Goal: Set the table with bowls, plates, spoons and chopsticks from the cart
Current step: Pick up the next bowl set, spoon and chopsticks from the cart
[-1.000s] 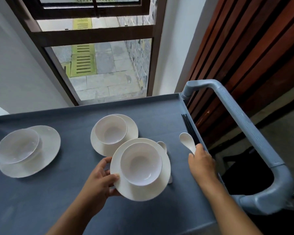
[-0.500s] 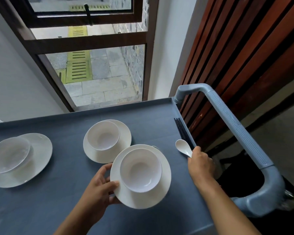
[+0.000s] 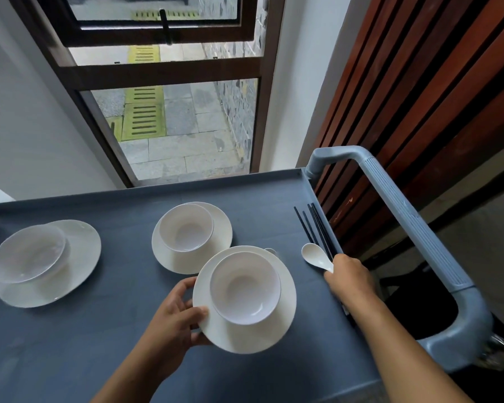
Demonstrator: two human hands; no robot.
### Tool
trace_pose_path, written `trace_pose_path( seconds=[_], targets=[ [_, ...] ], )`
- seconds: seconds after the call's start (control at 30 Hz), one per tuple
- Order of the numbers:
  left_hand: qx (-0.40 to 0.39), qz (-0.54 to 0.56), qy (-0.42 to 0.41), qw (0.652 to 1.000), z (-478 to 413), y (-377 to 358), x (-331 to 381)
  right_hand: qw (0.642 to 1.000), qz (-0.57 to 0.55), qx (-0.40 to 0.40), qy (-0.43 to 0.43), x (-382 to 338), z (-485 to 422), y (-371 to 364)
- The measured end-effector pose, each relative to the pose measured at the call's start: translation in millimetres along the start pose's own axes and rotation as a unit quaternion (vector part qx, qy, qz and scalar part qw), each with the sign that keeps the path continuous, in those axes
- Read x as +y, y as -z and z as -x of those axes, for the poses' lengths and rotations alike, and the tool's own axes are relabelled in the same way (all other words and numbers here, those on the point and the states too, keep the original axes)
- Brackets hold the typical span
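My left hand grips the left rim of a white plate, raised above the cart's grey top. A white bowl sits on that plate. My right hand holds the handle of a white spoon at the cart's right edge, together with the near ends of several black chopsticks. Behind the raised plate stands a second plate with a bowl on it. At the far left a third plate carries a bowl.
The cart's grey push handle arches over the right side. A raised lip runs along the cart's far edge, with a glass door and brown frame behind. Red-brown wooden slats stand to the right. Another spoon's end peeks from behind the raised plate.
The plate with its bowl has risen off the cart in my left hand and now covers most of the spoon behind it. My right hand keeps hold of the spoon and chopsticks.
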State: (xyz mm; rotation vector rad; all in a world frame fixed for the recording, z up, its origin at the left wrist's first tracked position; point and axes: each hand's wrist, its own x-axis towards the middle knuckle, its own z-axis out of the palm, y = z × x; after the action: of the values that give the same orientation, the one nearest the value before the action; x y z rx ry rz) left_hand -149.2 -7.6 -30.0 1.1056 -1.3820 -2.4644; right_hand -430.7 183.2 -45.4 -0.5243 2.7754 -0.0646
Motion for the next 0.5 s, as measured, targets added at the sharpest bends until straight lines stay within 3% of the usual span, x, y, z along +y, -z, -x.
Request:
trace_pose_path(
  seconds=[0.2, 0.33, 0.43, 0.5],
  targets=[
    [0.006, 0.009, -0.006, 1.000, 4.7, 3.3, -0.5, 1.000, 0.007, -0.004, 0.006, -0.4, 4.8, 4.4],
    [0.018, 0.022, -0.014, 1.000, 8.1, 9.4, -1.1, 0.992, -0.120, -0.012, 0.044, -2.1, 10.8, 15.0],
    [0.032, 0.035, -0.026, 0.999, 14.5, 15.6, 0.2, 0.955, -0.287, -0.032, 0.071, -19.6, 15.2, 30.0],
    [0.050, 0.046, -0.036, 0.997, 22.4, 20.8, 2.3, 0.900, -0.421, -0.081, 0.082, -37.3, 20.3, 38.0]
  ],
)
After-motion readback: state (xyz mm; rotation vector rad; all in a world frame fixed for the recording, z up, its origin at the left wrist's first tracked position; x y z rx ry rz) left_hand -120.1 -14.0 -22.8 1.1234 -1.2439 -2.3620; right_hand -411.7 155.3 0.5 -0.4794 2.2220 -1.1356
